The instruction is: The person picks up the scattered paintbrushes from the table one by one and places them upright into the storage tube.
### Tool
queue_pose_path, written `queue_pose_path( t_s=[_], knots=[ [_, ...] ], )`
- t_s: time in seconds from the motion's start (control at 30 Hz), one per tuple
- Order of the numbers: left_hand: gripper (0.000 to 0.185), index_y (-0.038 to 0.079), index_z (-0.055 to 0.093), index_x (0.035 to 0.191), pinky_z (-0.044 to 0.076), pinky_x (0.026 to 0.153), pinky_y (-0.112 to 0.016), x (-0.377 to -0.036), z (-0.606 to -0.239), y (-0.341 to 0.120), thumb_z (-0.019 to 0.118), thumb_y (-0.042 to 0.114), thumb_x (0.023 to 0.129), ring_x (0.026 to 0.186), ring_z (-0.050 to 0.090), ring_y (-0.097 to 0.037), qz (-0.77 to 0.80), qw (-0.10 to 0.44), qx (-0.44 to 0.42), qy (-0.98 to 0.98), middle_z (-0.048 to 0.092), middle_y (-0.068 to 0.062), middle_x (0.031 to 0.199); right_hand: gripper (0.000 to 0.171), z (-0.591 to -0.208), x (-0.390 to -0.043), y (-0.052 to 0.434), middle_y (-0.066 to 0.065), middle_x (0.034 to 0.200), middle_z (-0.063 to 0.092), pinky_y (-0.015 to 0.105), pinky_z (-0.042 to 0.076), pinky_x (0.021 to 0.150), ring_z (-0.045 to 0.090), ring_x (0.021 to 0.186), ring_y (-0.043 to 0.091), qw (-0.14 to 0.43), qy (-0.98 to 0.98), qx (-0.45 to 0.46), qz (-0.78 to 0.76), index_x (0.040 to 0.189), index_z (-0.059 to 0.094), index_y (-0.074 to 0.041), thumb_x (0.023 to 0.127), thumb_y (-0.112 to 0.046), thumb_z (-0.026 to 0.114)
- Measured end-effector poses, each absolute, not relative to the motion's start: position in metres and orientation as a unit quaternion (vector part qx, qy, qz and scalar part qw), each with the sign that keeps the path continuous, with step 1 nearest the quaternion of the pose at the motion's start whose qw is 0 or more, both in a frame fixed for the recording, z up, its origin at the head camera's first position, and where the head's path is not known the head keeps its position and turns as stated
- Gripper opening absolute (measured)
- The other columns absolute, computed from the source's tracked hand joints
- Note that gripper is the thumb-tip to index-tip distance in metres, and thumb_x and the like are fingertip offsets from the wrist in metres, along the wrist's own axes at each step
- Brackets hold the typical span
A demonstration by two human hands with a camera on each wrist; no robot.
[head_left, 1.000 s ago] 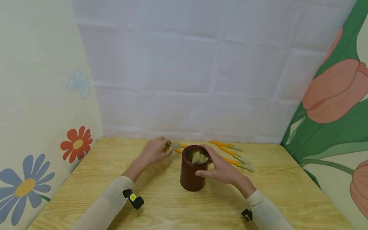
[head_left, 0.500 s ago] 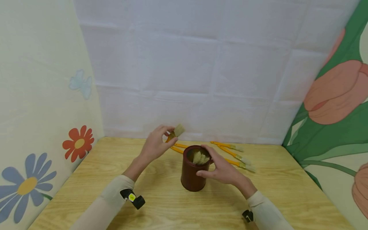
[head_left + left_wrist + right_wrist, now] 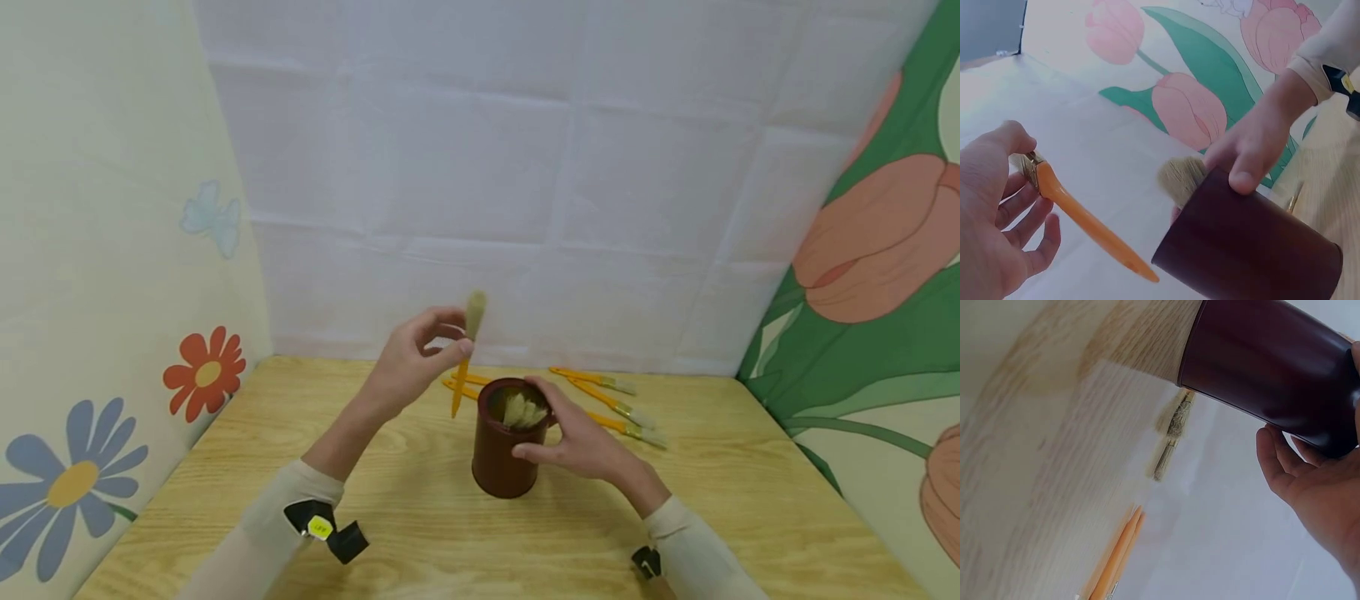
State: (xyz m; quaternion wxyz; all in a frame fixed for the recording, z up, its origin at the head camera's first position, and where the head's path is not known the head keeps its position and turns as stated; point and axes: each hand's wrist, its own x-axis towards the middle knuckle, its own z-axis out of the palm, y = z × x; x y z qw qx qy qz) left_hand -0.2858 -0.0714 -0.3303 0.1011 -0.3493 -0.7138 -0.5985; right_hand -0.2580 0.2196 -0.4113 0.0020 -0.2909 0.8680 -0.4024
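My left hand (image 3: 420,354) pinches a paintbrush (image 3: 474,317) near its metal band, raised above the table to the left of the cup. Its bristles point up and its orange handle (image 3: 1094,222) hangs down, in the left wrist view toward the cup's rim. The dark red cup (image 3: 504,462) stands upright on the table. My right hand (image 3: 581,442) holds it near the rim from the right, thumb in front. Paintbrushes (image 3: 522,412) stand inside the cup, bristles up; their handles are hidden. The right wrist view shows the cup's side (image 3: 1266,356) against my fingers.
Several loose paintbrushes lie on the wooden table (image 3: 420,533): some to the right behind my hand (image 3: 609,405), others with orange handles (image 3: 468,385) behind the cup. A white cloth backdrop (image 3: 465,183) rises at the table's far edge, with floral panels (image 3: 862,333) at both sides.
My left hand has lifted the paintbrush off the table and turned it upright, bristles up, handle down. The right hand and cup stay in place.
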Motion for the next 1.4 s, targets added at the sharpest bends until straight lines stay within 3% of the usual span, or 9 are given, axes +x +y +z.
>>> queue_pose_path(
  t_s=[0.17, 0.53, 0.9, 1.07, 1.23, 1.4],
  knots=[
    [0.035, 0.009, 0.061, 0.131, 0.055, 0.09, -0.044, -0.278, -0.324, -0.071, 0.072, 0.017, 0.098, 0.116, 0.059, -0.027, -0.635, 0.086, -0.357, -0.679, 0.063, -0.011, 0.121, 0.094, -0.41, -0.257, 0.219, -0.006, 0.155, 0.034, 0.051, 0.042, 0.105, 0.043, 0.136, 0.015, 0.006, 0.867, -0.292, -0.404, 0.161, 0.018, -0.034, 0.09, -0.049, 0.077],
    [0.035, 0.0, 0.058, 0.128, 0.055, 0.088, -0.049, -0.271, -0.321, -0.066, 0.071, 0.006, 0.097, 0.117, 0.056, -0.04, -0.697, 0.07, -0.366, -0.613, 0.06, -0.022, 0.117, 0.093, -0.41, -0.257, 0.218, -0.006, 0.154, 0.035, 0.051, 0.042, 0.104, 0.044, 0.135, 0.015, 0.01, 0.863, -0.295, -0.411, 0.161, 0.018, -0.034, 0.09, -0.048, 0.077],
    [0.037, 0.016, 0.058, 0.13, 0.056, 0.086, -0.041, -0.276, -0.344, -0.051, 0.074, 0.02, 0.097, 0.117, 0.06, -0.023, -0.586, 0.011, -0.408, -0.7, 0.06, -0.006, 0.123, 0.093, -0.411, -0.256, 0.22, -0.005, 0.157, 0.032, 0.048, 0.043, 0.104, 0.043, 0.136, 0.015, 0.007, 0.864, -0.298, -0.406, 0.161, 0.017, -0.033, 0.091, -0.047, 0.076],
    [0.034, 0.017, 0.058, 0.126, 0.056, 0.086, -0.037, -0.277, -0.35, -0.047, 0.074, 0.017, 0.096, 0.113, 0.061, -0.02, -0.54, -0.008, -0.425, -0.727, 0.062, -0.003, 0.117, 0.093, -0.411, -0.258, 0.22, -0.004, 0.158, 0.03, 0.049, 0.044, 0.103, 0.042, 0.137, 0.017, -0.001, 0.863, -0.311, -0.398, 0.162, 0.017, -0.028, 0.092, -0.048, 0.075],
    [0.038, 0.016, 0.057, 0.129, 0.056, 0.085, -0.035, -0.277, -0.355, -0.044, 0.073, 0.014, 0.095, 0.107, 0.062, -0.018, -0.497, -0.029, -0.444, -0.745, 0.061, 0.0, 0.116, 0.095, -0.41, -0.258, 0.22, -0.004, 0.16, 0.027, 0.049, 0.044, 0.102, 0.041, 0.138, 0.018, 0.001, 0.863, -0.307, -0.4, 0.162, 0.014, -0.033, 0.092, -0.047, 0.076],
    [0.038, 0.015, 0.058, 0.129, 0.054, 0.085, -0.035, -0.278, -0.357, -0.042, 0.074, 0.015, 0.094, 0.102, 0.062, -0.015, -0.446, -0.006, -0.47, -0.762, 0.061, 0.005, 0.116, 0.098, -0.41, -0.256, 0.22, -0.006, 0.161, 0.025, 0.049, 0.043, 0.103, 0.04, 0.138, 0.015, 0.01, 0.867, -0.294, -0.402, 0.163, 0.011, -0.032, 0.092, -0.048, 0.076]
  ],
)
